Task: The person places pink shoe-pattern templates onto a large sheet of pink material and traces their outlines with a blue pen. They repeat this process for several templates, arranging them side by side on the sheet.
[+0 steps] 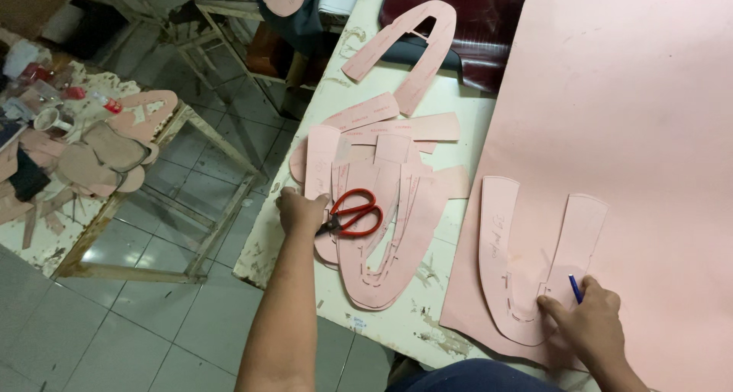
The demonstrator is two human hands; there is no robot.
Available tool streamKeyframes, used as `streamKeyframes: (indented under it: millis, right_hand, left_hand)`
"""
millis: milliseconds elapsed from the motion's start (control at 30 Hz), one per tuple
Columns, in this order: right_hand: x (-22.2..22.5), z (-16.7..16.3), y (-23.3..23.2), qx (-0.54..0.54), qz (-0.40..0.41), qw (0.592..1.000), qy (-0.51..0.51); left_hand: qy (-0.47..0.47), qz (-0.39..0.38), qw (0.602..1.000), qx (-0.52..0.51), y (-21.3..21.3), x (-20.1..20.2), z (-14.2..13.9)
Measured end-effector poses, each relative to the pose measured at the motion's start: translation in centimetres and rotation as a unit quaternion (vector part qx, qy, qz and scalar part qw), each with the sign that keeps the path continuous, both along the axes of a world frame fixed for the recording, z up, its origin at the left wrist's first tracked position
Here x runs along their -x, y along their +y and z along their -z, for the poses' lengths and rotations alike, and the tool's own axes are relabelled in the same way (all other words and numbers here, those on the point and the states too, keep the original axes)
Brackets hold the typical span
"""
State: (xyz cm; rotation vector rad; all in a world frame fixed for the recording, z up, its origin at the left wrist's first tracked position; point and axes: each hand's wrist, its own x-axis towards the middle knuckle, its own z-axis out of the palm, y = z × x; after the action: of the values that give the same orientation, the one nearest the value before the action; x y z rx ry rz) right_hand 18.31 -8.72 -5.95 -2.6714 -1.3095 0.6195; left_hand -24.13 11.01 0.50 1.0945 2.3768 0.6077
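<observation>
My left hand [299, 209] rests on a pile of pink pattern pieces [382, 209] at the table's left edge, its fingers touching the blades of red-handled scissors [355, 212] that lie on the pile. My right hand [588, 319] holds a blue pen [575, 288] and presses on the lower end of a U-shaped pink template [527, 254]. That template lies flat on a large pink sheet [634, 117] covering the right side of the table.
A white worn table [397, 316] carries another curved pink piece [408, 45] and dark red material [481, 25] at the far end. To the left stands a second table [92, 232] with cut shapes, a cup and bottles. Tiled floor lies between.
</observation>
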Motion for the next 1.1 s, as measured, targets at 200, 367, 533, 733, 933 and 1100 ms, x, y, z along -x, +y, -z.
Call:
streamKeyframes:
  millis: [200,367,533,733,933,1100]
  right_hand:
    - [0.4,-0.3,-0.6,-0.018,0.026,0.999,0.034]
    - [-0.1,-3.0,1.2,-0.021,0.027,0.999,-0.006]
    - [0.4,-4.3,3.6,-0.018,0.049,0.999,0.009]
    - [2.1,-3.7,4.4,-0.083,0.045,0.995,0.017]
    - [0.0,-4.4,3.2,-0.148,0.143,0.978,0.025]
    - [-5.6,-4.7,-0.7,-0.148,0.235,0.96,-0.037]
  left_hand:
    - [-0.133,0.089,0.968,-0.191,0.1,0.1,0.1]
    - [-0.136,0.087,0.942,-0.294,0.3,-0.7,-1.7]
    - [-0.078,0.148,0.883,-0.438,0.1,-0.3,-3.5]
    - [-0.04,0.186,0.852,-0.488,-2.1,-0.6,-4.0]
    - [-0.512,0.119,0.816,-0.242,-6.2,-6.9,0.9]
    - [-0.545,0.217,0.807,-0.076,-10.2,-13.3,5.9]
